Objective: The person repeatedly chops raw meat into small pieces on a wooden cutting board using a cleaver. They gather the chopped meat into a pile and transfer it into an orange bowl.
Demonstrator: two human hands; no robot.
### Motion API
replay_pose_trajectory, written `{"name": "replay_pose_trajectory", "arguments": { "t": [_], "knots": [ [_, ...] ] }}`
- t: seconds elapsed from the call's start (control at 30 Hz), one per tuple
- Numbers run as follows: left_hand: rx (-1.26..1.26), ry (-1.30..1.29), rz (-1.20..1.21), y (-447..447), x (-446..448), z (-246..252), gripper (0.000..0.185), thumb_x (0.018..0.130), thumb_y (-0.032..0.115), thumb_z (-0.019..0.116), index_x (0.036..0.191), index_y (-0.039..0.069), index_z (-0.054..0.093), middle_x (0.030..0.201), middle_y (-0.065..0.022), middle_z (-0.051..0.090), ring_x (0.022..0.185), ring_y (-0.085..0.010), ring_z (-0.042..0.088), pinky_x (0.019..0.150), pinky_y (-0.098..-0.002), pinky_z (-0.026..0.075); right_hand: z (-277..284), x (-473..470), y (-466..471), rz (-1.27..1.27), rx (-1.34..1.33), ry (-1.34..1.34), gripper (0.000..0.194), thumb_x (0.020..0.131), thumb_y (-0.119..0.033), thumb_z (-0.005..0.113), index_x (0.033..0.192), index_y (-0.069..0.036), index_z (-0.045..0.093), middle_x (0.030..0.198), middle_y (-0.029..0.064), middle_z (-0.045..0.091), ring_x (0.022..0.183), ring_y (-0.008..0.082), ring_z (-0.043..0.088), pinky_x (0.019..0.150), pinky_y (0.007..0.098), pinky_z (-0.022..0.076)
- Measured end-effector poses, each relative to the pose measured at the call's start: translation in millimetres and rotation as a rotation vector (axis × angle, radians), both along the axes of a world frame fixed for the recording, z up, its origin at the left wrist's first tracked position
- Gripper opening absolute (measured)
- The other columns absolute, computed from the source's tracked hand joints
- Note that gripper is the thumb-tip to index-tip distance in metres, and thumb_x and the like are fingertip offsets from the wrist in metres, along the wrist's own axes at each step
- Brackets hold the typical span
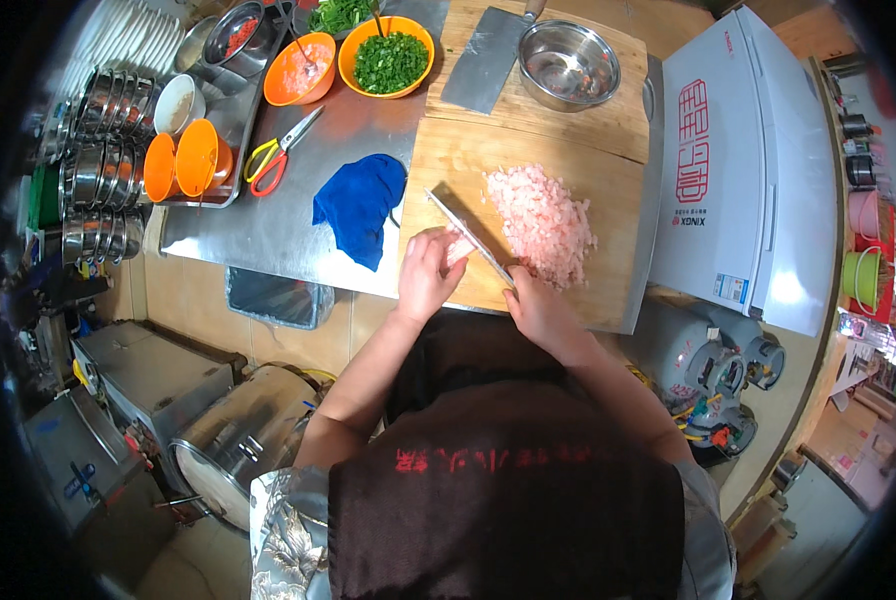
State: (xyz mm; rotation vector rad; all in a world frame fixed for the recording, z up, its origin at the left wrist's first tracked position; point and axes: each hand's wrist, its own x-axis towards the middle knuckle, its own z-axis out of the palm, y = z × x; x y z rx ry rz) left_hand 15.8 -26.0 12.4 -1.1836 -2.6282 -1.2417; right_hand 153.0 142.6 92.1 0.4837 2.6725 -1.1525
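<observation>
My right hand (539, 311) is closed round the handle of a knife (469, 235), whose blade points up and left over the wooden cutting board (448, 161). On the blade's left side, my left hand (430, 271) holds a piece of pale pink meat (457, 249) against the board, its fingertips close to the blade. A heap of finely diced pink meat (541, 221) lies on the board to the right of the knife. The knife's handle is hidden in my right fist.
A blue cloth (365, 202) and scissors (279, 157) lie left on the steel table (215, 240). Beyond the heap are a cleaver (485, 60) and a steel bowl (569, 67). Orange bowls (386, 90) stand far left, a white freezer (725, 165) right.
</observation>
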Motion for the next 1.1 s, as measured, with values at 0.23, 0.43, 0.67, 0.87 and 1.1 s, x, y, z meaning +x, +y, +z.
{"name": "replay_pose_trajectory", "arguments": {
  "t": [0.23, 0.43, 0.67, 0.87, 1.1],
  "knots": [
    [-0.015, -0.048, 0.035, -0.9, 1.6, -0.1, 0.042, 0.073, 0.011, 0.081, 0.109, 0.004, 0.061, 0.112, -0.0135, 0.063, 0.102, -0.0333, 0.059, 0.086, -0.0391, 0.051, 2.1, 1.0, -1.0, 0.058, 0.005, -0.100, 0.032, 0.094, -0.018, 0.060, 0.119, -0.002, 0.050, 0.091, 0.0249, 0.065, 0.085, 0.0435, 0.065, 0.072, 0.0518, 0.0493],
    [0.019, -0.041, 0.046, -2.1, 0.6, -2.1, 0.042, 0.074, 0.014, 0.083, 0.108, 0.003, 0.061, 0.111, -0.0138, 0.062, 0.099, -0.0330, 0.060, 0.082, -0.0385, 0.051, 2.1, -2.9, -2.9, 0.003, -0.014, -0.051, 0.030, 0.094, -0.018, 0.060, 0.118, -0.003, 0.052, 0.092, 0.0261, 0.065, 0.084, 0.0446, 0.064, 0.072, 0.0522, 0.0491],
    [0.035, -0.034, 0.063, -4.1, 3.4, -6.6, 0.043, 0.073, 0.014, 0.084, 0.107, 0.003, 0.059, 0.108, -0.0141, 0.061, 0.094, -0.0328, 0.060, 0.078, -0.0386, 0.052, 4.8, -3.2, -4.9, 0.047, -0.031, -0.031, 0.028, 0.094, -0.016, 0.059, 0.118, -0.002, 0.052, 0.093, 0.0276, 0.064, 0.087, 0.0456, 0.063, 0.072, 0.0524, 0.0490],
    [0.027, -0.051, 0.072, -4.7, 2.8, -12.5, 0.043, 0.074, 0.015, 0.084, 0.106, 0.004, 0.058, 0.106, -0.0134, 0.060, 0.089, -0.0309, 0.060, 0.074, -0.0377, 0.052, 7.4, -6.9, -6.8, 0.060, 0.011, 0.020, 0.029, 0.094, -0.018, 0.060, 0.116, -0.002, 0.051, 0.091, 0.0274, 0.065, 0.086, 0.0454, 0.064, 0.071, 0.0522, 0.0490],
    [0.020, -0.066, 0.030, -12.9, 5.0, -7.7, 0.046, 0.072, 0.014, 0.085, 0.108, 0.004, 0.060, 0.109, -0.0130, 0.061, 0.091, -0.0303, 0.061, 0.075, -0.0372, 0.053, -4.4, 0.9, -8.4, 0.072, -0.001, -0.048, 0.035, 0.094, -0.021, 0.059, 0.123, -0.004, 0.049, 0.086, 0.0250, 0.065, 0.079, 0.0445, 0.064, 0.068, 0.0536, 0.0491]
  ]
}}
